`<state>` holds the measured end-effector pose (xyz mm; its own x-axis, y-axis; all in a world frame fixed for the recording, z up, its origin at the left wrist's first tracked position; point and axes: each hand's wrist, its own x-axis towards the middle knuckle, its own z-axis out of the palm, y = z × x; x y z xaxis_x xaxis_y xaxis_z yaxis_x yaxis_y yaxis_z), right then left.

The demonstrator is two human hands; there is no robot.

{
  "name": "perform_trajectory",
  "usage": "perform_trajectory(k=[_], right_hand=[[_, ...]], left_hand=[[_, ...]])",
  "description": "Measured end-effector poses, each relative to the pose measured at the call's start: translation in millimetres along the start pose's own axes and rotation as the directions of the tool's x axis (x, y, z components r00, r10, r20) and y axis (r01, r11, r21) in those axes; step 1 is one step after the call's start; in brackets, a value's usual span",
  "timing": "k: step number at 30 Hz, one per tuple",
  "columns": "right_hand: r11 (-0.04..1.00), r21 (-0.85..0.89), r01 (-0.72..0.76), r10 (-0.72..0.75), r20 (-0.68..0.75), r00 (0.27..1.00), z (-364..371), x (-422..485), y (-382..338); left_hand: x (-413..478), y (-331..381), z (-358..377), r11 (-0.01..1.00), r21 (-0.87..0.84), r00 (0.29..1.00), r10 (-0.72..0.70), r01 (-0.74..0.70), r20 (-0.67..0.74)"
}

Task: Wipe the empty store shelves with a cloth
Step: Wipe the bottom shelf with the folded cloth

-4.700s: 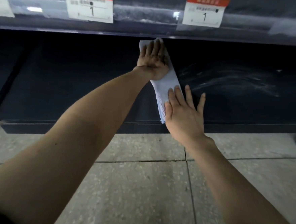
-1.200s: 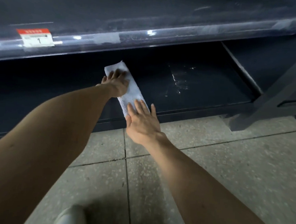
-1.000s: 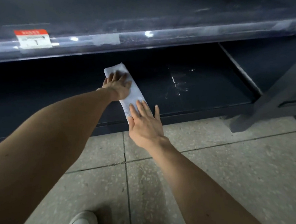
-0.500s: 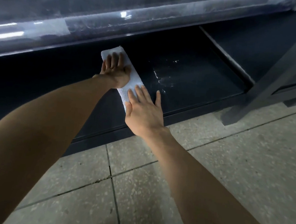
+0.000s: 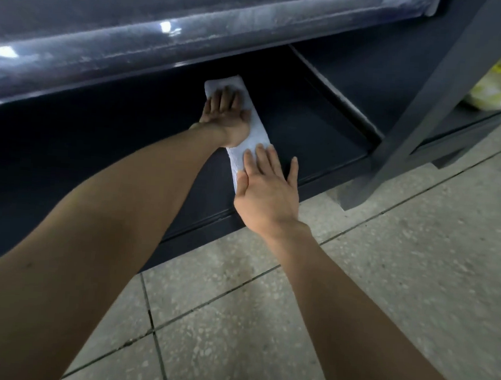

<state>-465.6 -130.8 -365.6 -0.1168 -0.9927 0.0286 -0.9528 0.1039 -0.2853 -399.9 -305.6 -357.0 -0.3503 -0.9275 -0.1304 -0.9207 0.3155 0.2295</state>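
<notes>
Left hand (image 5: 225, 114) and right hand (image 5: 265, 188) lie flat, fingers spread, pressing a white cloth (image 5: 254, 132) (folded into a long strip) onto the dark bottom shelf (image 5: 307, 128). Neither hand grips it. Grey floor (image 5: 355, 286) tiles lie below.

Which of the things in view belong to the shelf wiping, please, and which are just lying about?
Belong to the job:
folded white cloth
dark metal bottom shelf
left hand
right hand

Lying about:
crumpled yellow plastic bag
</notes>
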Motion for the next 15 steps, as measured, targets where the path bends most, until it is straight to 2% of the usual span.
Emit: perform_trajectory(k=[4, 15], right_hand=[[0.999, 0.032, -0.037, 0.036, 0.014, 0.999, -2.1, -6.3, -9.2], [0.975, 0.072, 0.208, -0.213, 0.064, 0.975, 17.1, -52.7, -64.8]], left_hand=[[-13.2, -3.9, 0.2, 0.999, -0.002, 0.999, -0.046, 0.046, 0.016], [-85.0, -89.2, -5.6, 0.984, 0.037, 0.984, -0.175, 0.175, 0.013]])
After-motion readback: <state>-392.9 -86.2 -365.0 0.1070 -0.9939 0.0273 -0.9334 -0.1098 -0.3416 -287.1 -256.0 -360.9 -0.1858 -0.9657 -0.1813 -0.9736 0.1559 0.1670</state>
